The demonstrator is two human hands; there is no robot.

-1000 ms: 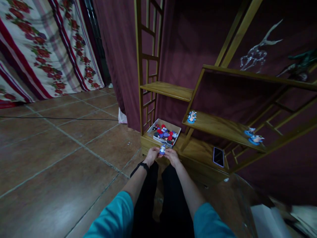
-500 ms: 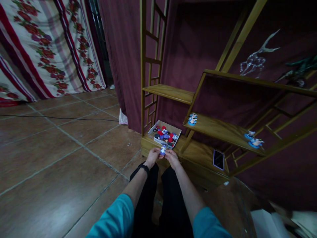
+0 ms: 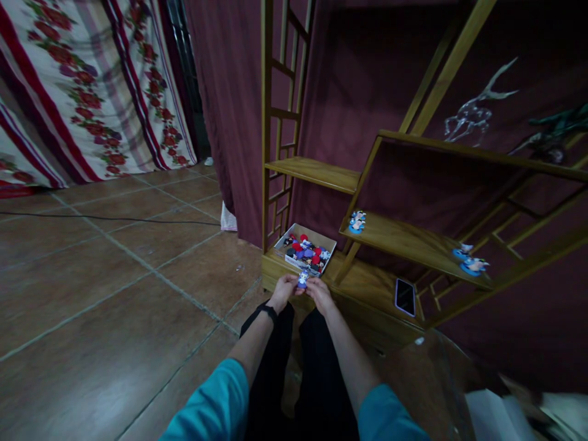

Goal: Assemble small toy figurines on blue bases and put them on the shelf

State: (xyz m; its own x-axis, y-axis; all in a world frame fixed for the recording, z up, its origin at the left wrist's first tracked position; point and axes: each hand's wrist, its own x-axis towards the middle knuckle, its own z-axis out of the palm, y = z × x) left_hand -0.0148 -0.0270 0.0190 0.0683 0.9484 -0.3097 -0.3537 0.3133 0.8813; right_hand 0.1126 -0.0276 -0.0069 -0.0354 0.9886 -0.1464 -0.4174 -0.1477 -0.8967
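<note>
A small white and purple figurine (image 3: 302, 279) stands upright between my two hands, just in front of the shelf's bottom board. My left hand (image 3: 285, 290) grips it from the left side, and my right hand (image 3: 318, 290) grips it from the right. Fingers of both hands are closed about its purple base. Right behind it, a shallow white box (image 3: 282, 248) holds several loose figurines in red, purple, black and white.
A wooden display shelf (image 3: 316, 173) rises ahead. Blue-based figurines (image 3: 357, 222) stand on its middle board, with more figurines (image 3: 474, 265) at that board's right end. A phone (image 3: 405, 296) lies on the bottom board. Above is a clear deer ornament (image 3: 473, 113). A cable (image 3: 114, 218) crosses the floor.
Almost nothing differs. The figurine has turned or tilted very slightly in my fingers, while both hands stay in the same place.
</note>
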